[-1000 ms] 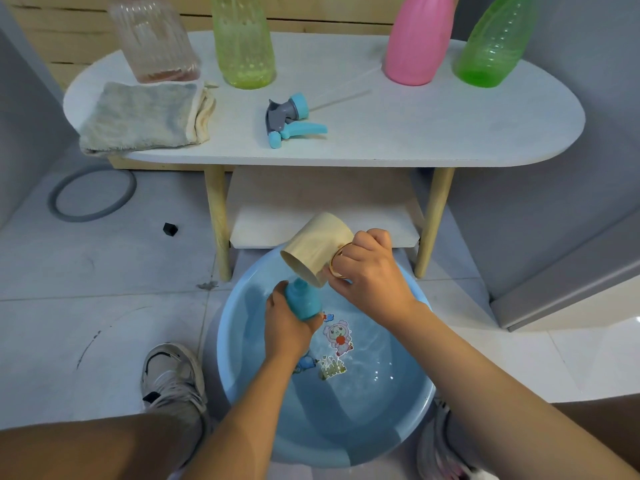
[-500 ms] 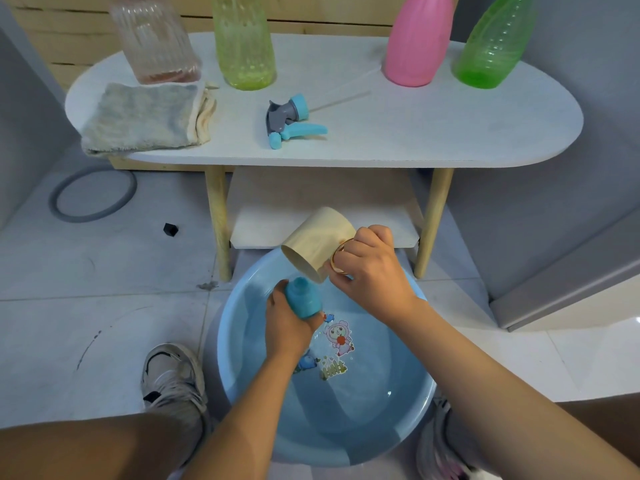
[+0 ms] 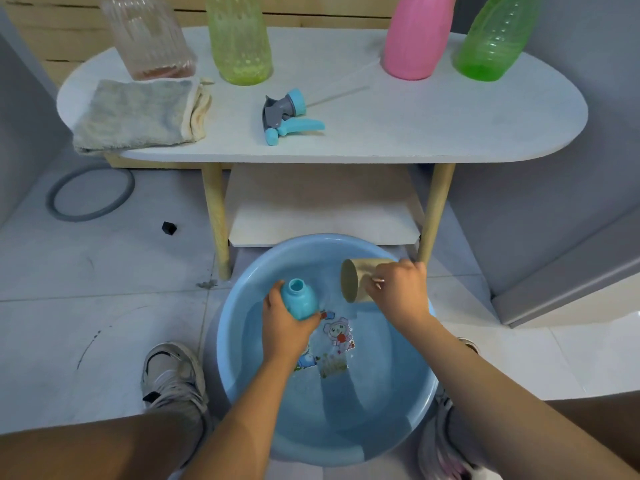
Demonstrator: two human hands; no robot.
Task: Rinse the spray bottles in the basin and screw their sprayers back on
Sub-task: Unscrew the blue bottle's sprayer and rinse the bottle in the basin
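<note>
1. Two hands work over the basin (image 3: 408, 410) on the floor: the left hand (image 3: 282, 332) curls its fingers round a blue bottle (image 3: 299, 299), held above the water with its open neck up and tilted away, while the right hand (image 3: 398, 294) grips a tan cup (image 3: 358, 280) by its handle, the cup on its side with its mouth facing the bottle.

2. One sprayer (image 3: 285, 116), grey and blue, lies on the white table (image 3: 450, 133), well apart from the bottle it probably belongs to; four more bottles stand along the table's back edge, their tops out of view, and a folded cloth (image 3: 138, 116) lies at its left end.

3. Risks from here, as a judgement: the wet bottle could slip from the left hand's grip into the basin and splash the tiles; water poured from the cup could miss the narrow neck if the two are not lined up; rinse water left inside would go unnoticed once the sprayer is screwed on.

4. Changed from half a second ago: the cup, then raised and tipped mouth-down just over the bottle's neck, now sits lower and off to the right, near the basin's far rim; the bottle has shifted left and leans further, showing its open mouth. The sprayer, cloth and standing bottles have not moved.
</note>
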